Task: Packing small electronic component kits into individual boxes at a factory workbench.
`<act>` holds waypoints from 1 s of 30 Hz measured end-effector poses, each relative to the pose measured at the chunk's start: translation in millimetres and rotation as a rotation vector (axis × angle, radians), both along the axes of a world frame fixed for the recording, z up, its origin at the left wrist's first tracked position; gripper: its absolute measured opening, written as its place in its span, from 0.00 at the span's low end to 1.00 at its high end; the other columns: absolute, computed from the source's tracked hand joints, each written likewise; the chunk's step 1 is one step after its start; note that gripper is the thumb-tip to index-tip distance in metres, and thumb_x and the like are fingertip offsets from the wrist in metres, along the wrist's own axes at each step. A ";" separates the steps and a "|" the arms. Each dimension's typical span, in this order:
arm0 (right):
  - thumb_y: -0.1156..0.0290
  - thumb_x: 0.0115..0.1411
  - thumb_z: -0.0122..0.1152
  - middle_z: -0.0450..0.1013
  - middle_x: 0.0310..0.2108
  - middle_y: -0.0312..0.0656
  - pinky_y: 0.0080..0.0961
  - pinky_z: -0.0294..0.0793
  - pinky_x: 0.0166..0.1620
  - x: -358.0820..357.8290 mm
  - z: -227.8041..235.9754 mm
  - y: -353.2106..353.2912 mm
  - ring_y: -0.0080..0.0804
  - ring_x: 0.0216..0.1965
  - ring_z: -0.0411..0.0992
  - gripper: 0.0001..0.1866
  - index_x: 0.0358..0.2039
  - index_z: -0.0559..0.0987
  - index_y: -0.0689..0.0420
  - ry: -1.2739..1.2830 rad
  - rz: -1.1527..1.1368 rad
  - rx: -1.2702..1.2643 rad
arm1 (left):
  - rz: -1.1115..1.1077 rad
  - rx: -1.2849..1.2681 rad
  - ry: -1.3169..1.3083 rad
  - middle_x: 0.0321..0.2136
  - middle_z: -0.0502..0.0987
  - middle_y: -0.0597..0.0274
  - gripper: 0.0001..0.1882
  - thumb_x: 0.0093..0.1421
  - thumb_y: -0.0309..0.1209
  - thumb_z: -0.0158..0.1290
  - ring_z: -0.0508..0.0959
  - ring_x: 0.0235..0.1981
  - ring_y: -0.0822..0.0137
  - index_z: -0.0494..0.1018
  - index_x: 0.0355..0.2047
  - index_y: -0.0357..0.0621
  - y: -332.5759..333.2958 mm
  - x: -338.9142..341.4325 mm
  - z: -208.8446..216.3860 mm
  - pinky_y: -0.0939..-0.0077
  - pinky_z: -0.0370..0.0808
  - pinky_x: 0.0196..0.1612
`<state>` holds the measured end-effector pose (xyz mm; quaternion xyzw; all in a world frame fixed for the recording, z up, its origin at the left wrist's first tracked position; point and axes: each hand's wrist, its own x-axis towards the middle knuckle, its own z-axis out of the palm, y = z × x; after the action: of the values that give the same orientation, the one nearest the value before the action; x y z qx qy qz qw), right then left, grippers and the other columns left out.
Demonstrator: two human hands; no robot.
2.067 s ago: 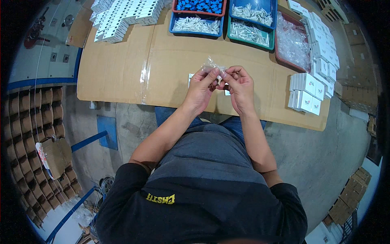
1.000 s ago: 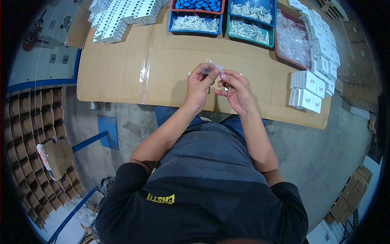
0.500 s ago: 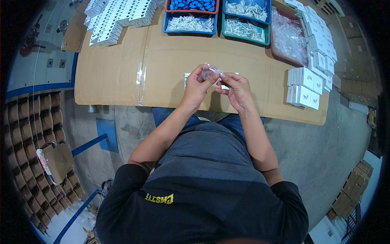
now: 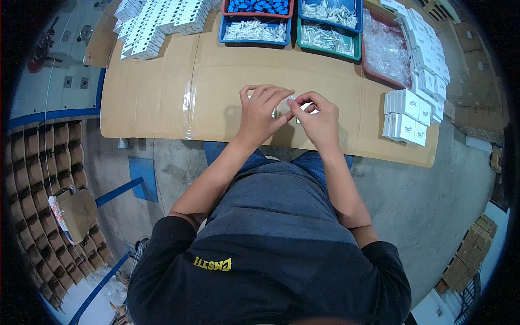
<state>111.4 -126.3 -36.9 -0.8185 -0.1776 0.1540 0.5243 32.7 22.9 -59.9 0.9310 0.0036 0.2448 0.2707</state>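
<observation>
"Two bare hands over the counter [image 4: 146, 103], close together. What have they got?"

"Something small and clear, a bit of plastic [image 4: 292, 99], right where the fingertips meet. The right hand [image 4: 318, 119] has its thumb and forefinger pinched on it."

"And the left hand [image 4: 257, 114]?"

"Loosely open, fingers arched, thumb apart from them and pointing toward the right hand. I can't tell from here whether it touches the plastic."

"I see some white underneath."

"Yes, a white item [image 4: 311, 109] shows past the right fingers. The hands cover most of it, so I can't make out its shape."

"What's set out beyond them?"

"Trays, along the far side. One red tray [image 4: 257, 15] holds blue pieces, with a blue tray [image 4: 254, 44] of white pieces just below it. Beside those, another blue tray [image 4: 331, 26] overlaps a green tray [image 4: 329, 53], both full of white pieces too."

"And to the right of the green one?"

"A larger red tray [image 4: 385, 81], heaped with clear plastic. White boxes [image 4: 406, 116] stand in rows along the right edge, and more small boxes [image 4: 162, 27] are packed together at the far left."
</observation>
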 end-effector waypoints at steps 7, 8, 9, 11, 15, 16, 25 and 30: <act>0.72 0.64 0.64 0.78 0.29 0.36 0.15 0.70 0.28 -6.5 4.2 2.8 0.15 0.25 0.70 0.07 0.34 0.80 0.63 0.158 0.000 0.283 | 0.073 -0.448 -0.054 0.43 0.82 0.65 0.22 0.50 0.35 0.67 0.79 0.46 0.65 0.79 0.47 0.50 -1.9 -3.0 -12.5 0.64 0.62 0.54; 0.72 0.64 0.63 0.78 0.30 0.36 0.15 0.71 0.28 -6.0 1.8 1.0 0.16 0.26 0.70 0.06 0.36 0.80 0.63 0.263 -0.012 0.376 | 0.076 -0.571 -0.034 0.44 0.82 0.64 0.23 0.51 0.35 0.67 0.79 0.46 0.65 0.78 0.48 0.50 -3.1 -3.4 -8.9 0.65 0.63 0.53; 0.72 0.64 0.63 0.78 0.30 0.36 0.15 0.71 0.28 -5.8 0.1 0.2 0.16 0.26 0.70 0.06 0.36 0.80 0.63 0.263 -0.014 0.377 | 0.074 -0.571 -0.033 0.44 0.82 0.64 0.23 0.51 0.35 0.67 0.79 0.46 0.65 0.78 0.48 0.50 -2.9 -3.6 -4.3 0.65 0.63 0.53; 0.73 0.64 0.62 0.77 0.31 0.36 0.15 0.72 0.30 -5.3 -2.8 -0.2 0.17 0.26 0.71 0.06 0.36 0.80 0.63 0.131 0.067 0.223 | 0.054 -0.321 -0.118 0.44 0.81 0.64 0.25 0.50 0.35 0.67 0.79 0.46 0.64 0.78 0.50 0.50 0.2 -3.8 6.6 0.66 0.64 0.52; 0.74 0.64 0.62 0.77 0.31 0.35 0.15 0.74 0.31 -6.0 -3.3 2.5 0.17 0.29 0.73 0.06 0.36 0.80 0.64 0.131 0.071 0.249 | 0.013 -0.297 -0.104 0.44 0.81 0.64 0.27 0.49 0.36 0.68 0.79 0.46 0.64 0.77 0.51 0.50 5.9 -5.2 8.3 0.64 0.64 0.51; 0.72 0.63 0.64 0.77 0.32 0.37 0.16 0.73 0.31 -6.6 -1.7 1.2 0.19 0.30 0.73 0.07 0.36 0.81 0.63 0.129 0.105 0.254 | 0.018 -0.237 -0.109 0.44 0.81 0.65 0.27 0.48 0.36 0.68 0.79 0.45 0.64 0.77 0.51 0.50 6.4 -4.5 9.5 0.64 0.64 0.51; 0.75 0.60 0.64 0.74 0.37 0.38 0.17 0.75 0.33 -6.1 11.2 -2.3 0.22 0.34 0.74 0.06 0.36 0.80 0.63 0.026 0.225 0.259 | 0.023 -0.181 -0.114 0.38 0.81 0.65 0.25 0.50 0.35 0.67 0.78 0.40 0.65 0.78 0.50 0.50 4.7 -6.0 6.3 0.63 0.64 0.51; 0.77 0.59 0.64 0.74 0.38 0.37 0.15 0.68 0.28 -6.9 9.6 -3.7 0.18 0.29 0.69 0.03 0.33 0.80 0.63 -0.154 0.174 0.299 | -0.025 -0.171 -0.088 0.33 0.79 0.64 0.25 0.51 0.30 0.65 0.77 0.34 0.64 0.77 0.51 0.49 6.6 -7.0 1.1 0.66 0.67 0.45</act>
<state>104.6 -130.0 -27.4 -0.7222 -0.3082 0.1078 0.6098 25.6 29.5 -58.8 0.8928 0.0011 0.2810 0.3520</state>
